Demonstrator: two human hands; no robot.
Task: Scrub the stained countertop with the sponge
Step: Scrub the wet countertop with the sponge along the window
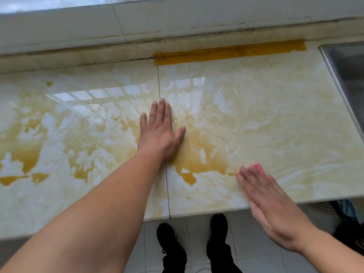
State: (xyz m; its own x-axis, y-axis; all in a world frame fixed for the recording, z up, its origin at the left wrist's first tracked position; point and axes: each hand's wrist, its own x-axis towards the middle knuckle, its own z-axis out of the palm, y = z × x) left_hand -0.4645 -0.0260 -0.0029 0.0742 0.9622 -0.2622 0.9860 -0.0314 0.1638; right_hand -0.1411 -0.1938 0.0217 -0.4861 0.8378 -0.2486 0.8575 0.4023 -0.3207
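Facing the countertop, glossy, yellow-brown stains pooled from 9 o'clock to centre | sink at 2 o'clock | my left hand flat on the slab, fingers straight, gripping nothing | my right hand at 5 o'clock, fingers straight, pressing down | sponge, pink, under those fingertips, just beside the stains' edge

Countertop was a glossy cream marble-look slab with a thin seam running front to back. Amber stain pooled mid-counter, with patches spreading left. Sponge was pink, flat on the surface near the front edge, just right of the stain, mostly hidden under the right hand.
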